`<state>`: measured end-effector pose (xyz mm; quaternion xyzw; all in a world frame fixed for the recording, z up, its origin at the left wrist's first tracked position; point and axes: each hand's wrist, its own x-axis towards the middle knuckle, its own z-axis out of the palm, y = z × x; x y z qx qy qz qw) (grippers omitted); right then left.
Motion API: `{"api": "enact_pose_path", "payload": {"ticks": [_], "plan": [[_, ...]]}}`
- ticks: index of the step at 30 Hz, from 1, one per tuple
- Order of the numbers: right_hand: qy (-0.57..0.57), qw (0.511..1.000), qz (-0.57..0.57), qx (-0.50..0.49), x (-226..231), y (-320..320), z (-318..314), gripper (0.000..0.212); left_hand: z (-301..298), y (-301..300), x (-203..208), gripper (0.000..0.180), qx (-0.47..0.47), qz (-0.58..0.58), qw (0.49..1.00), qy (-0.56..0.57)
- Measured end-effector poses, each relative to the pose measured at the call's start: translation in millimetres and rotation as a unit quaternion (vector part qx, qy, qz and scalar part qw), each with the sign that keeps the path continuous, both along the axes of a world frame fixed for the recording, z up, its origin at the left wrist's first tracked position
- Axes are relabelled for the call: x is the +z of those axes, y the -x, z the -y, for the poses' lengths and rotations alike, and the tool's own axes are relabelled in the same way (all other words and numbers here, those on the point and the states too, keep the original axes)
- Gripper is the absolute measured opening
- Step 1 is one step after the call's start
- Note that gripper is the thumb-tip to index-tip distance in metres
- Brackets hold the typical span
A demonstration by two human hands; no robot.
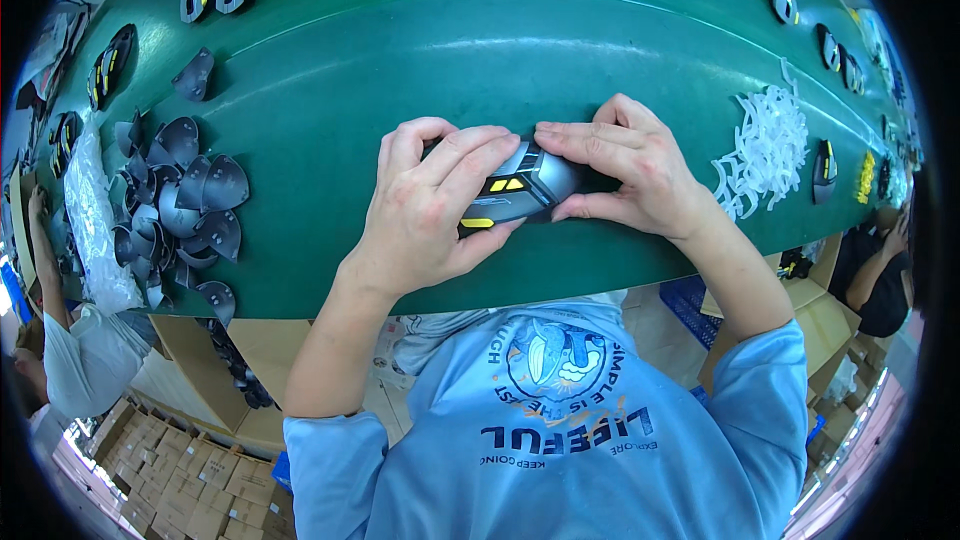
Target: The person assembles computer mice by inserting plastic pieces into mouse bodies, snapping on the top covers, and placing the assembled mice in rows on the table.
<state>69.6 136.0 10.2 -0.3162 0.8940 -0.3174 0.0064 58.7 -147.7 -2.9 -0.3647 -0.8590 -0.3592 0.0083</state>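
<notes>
Your left hand and right hand pinch the grey-and-yellow computer mouse at the centre of the green desk. Judged light, rigid, smooth-shelled; grip its flanks. Loose shells at nine o'clock.

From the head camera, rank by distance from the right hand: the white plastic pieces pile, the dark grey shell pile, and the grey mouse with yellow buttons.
From the right hand:
1. Grey mouse with yellow buttons, gripped between both hands.
2. White plastic pieces pile, on its right.
3. Dark grey shell pile, far left, beyond the left hand.
</notes>
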Motion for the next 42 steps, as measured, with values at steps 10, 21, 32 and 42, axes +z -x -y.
{"api": "enact_pose_path", "payload": {"ticks": [10,21,32,42], "plan": [[0.003,0.999,-0.054,-0.003,-8,2,-2,0.072,4,2,8,0.073,-0.019,-0.014,0.999,0.037],[0.005,0.998,-0.052,-0.025,-16,-7,-3,0.07,-31,70,52,0.064,-0.04,0.276,0.924,0.262],[0.036,0.997,-0.05,-0.036,-18,-1,-1,0.065,-83,111,89,0.065,-0.071,0.31,0.761,0.566],[0.018,0.998,-0.027,-0.046,-5,-11,4,0.063,-13,10,54,0.07,-0.029,0.027,0.98,0.195]]}}
